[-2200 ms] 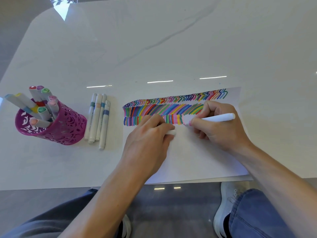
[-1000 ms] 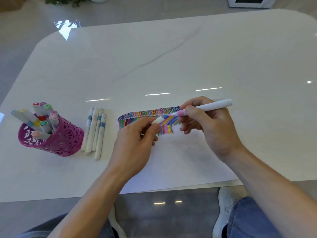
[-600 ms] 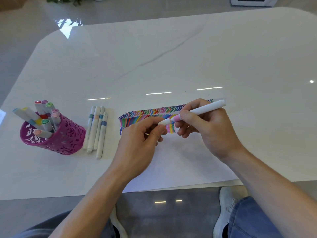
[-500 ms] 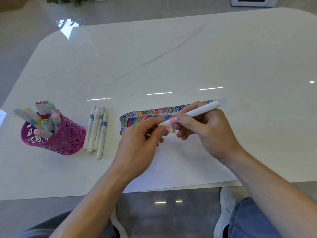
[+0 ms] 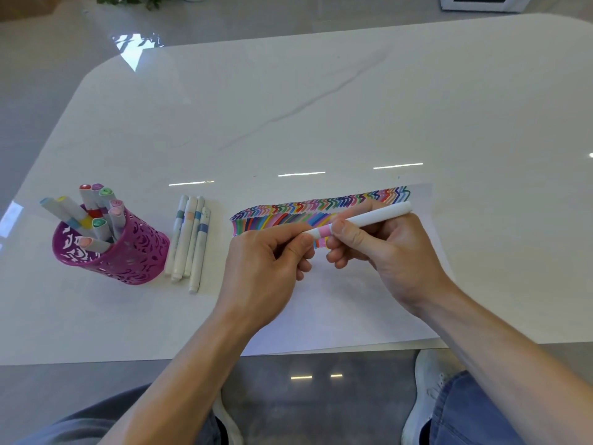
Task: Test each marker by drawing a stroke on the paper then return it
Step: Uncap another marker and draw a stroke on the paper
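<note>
A white marker (image 5: pixel 372 218) with a pink band lies almost level above the paper (image 5: pixel 337 303). My right hand (image 5: pixel 382 252) grips its barrel. My left hand (image 5: pixel 266 268) pinches the white cap (image 5: pixel 310 233), which sits on the marker's left end. Rows of many-coloured strokes (image 5: pixel 321 208) fill the top strip of the sheet, partly hidden by both hands.
A purple cut-out pen cup (image 5: pixel 118 252) with several markers stands at the left. Several capped markers (image 5: pixel 189 239) lie side by side between the cup and the paper. The table's front edge (image 5: pixel 96 362) runs just below the sheet.
The marker has left the paper and been lifted. The cap in my left hand has met the pink tip and been pushed onto it. The view has tilted up.
</note>
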